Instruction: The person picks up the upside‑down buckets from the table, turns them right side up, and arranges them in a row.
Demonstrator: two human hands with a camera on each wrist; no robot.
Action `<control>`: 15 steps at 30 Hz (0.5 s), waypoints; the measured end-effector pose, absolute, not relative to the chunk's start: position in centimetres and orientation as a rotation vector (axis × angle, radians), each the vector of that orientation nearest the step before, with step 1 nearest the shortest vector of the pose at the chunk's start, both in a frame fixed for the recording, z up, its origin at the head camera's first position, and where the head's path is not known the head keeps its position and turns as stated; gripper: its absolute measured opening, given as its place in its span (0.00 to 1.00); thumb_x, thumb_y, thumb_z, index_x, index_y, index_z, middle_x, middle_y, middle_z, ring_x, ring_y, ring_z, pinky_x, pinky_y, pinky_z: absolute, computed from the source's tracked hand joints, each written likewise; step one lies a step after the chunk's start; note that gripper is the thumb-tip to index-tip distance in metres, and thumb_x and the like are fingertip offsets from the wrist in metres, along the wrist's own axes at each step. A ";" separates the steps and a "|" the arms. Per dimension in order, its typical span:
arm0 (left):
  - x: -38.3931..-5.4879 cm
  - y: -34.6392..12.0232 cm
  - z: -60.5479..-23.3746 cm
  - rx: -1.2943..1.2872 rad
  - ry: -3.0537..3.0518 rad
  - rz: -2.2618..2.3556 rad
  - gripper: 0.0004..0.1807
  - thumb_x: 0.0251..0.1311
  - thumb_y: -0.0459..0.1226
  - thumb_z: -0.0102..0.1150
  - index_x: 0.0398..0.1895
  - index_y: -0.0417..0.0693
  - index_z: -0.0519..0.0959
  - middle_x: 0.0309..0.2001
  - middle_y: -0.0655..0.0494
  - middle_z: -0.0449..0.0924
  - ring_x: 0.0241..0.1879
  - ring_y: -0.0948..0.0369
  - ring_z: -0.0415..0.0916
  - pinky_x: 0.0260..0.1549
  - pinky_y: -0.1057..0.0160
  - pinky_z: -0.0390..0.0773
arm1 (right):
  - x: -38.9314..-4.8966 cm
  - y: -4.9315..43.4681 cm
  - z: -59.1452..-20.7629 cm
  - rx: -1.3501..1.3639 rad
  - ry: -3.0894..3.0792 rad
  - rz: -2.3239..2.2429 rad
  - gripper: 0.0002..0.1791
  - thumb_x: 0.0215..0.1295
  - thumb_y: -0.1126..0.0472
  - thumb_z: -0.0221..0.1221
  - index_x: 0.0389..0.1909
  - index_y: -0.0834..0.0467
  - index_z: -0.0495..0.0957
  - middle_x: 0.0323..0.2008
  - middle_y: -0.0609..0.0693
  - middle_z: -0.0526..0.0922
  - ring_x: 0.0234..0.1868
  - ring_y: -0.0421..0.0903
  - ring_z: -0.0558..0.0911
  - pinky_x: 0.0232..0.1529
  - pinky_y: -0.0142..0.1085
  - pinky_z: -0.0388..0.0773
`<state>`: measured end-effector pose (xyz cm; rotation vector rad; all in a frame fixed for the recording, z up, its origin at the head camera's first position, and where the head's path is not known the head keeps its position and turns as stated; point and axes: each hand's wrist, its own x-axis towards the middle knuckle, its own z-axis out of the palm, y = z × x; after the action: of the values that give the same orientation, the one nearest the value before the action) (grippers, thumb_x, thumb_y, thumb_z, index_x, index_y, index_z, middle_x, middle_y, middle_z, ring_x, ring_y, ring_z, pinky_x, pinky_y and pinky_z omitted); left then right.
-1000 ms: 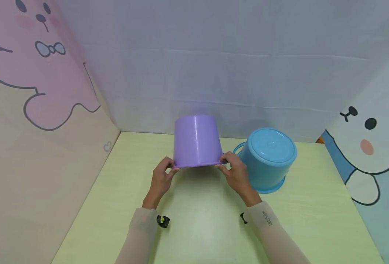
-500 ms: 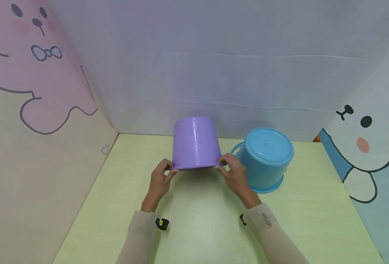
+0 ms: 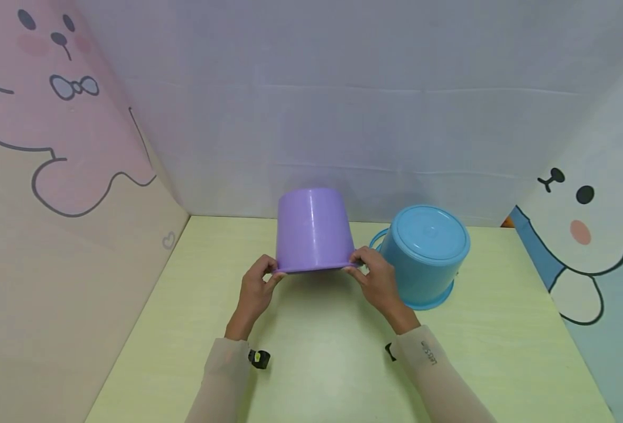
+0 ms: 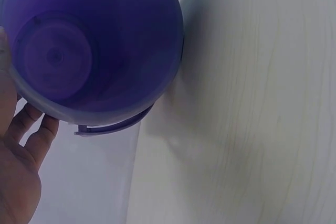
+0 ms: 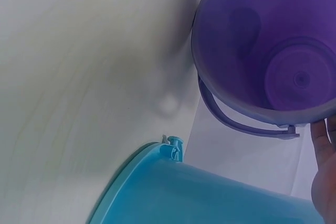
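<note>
A purple bucket [image 3: 313, 229] is tilted on its side near the back wall, its mouth facing me. My left hand [image 3: 256, 288] pinches its rim at the left, thumb on the near side and fingers behind. At the right side of the same rim my right hand [image 3: 378, 281] has a like grip. Both wrist views look into the bucket; nothing shows inside it. The purple handle [image 5: 239, 124] hangs behind the rim. Just right of my right hand, a light blue bucket [image 3: 427, 264] stands upside down on the table.
The pale wooden-look table [image 3: 322, 352] reaches back to a plain white sheet wall [image 3: 343, 117]. Printed cartoon sheets [image 3: 89, 247] close off both sides. The blue bucket's handle [image 3: 379, 236] sticks out on its left, towards the purple bucket.
The whole scene shifts slightly in the head view at first, then holds nearly still. Both hands keep the same grip on the purple bucket, and the blue bucket stays in place.
</note>
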<state>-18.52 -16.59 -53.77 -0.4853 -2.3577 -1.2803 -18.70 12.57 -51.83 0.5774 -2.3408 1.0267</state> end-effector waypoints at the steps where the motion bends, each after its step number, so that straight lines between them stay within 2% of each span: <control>1: -18.5 -16.6 -53.7 -0.482 -2.360 -1.288 0.18 0.60 0.47 0.61 0.35 0.41 0.71 0.35 0.49 0.77 0.41 0.53 0.80 0.44 0.47 0.87 | -18.7 12.6 -51.9 0.578 -2.339 1.020 0.15 0.55 0.63 0.76 0.36 0.58 0.78 0.35 0.52 0.83 0.38 0.49 0.82 0.36 0.43 0.83; 12: -18.2 -16.4 -53.4 -0.395 -2.406 -1.342 0.14 0.59 0.38 0.67 0.34 0.43 0.70 0.35 0.50 0.77 0.41 0.55 0.79 0.44 0.49 0.86 | -18.7 12.6 -51.9 0.585 -2.311 0.994 0.15 0.54 0.62 0.77 0.35 0.58 0.79 0.33 0.50 0.82 0.33 0.47 0.79 0.30 0.37 0.76; 15: -18.2 -16.4 -53.4 -0.394 -2.409 -1.344 0.14 0.59 0.37 0.68 0.34 0.43 0.70 0.36 0.49 0.77 0.41 0.55 0.80 0.44 0.48 0.86 | -18.7 12.6 -51.9 0.580 -2.312 1.002 0.15 0.54 0.62 0.77 0.35 0.58 0.79 0.33 0.51 0.82 0.34 0.47 0.80 0.31 0.39 0.78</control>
<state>-18.17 -16.45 -53.40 -0.3942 -2.4093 -1.3445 -18.70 12.63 -51.87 0.5799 -2.3124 1.0016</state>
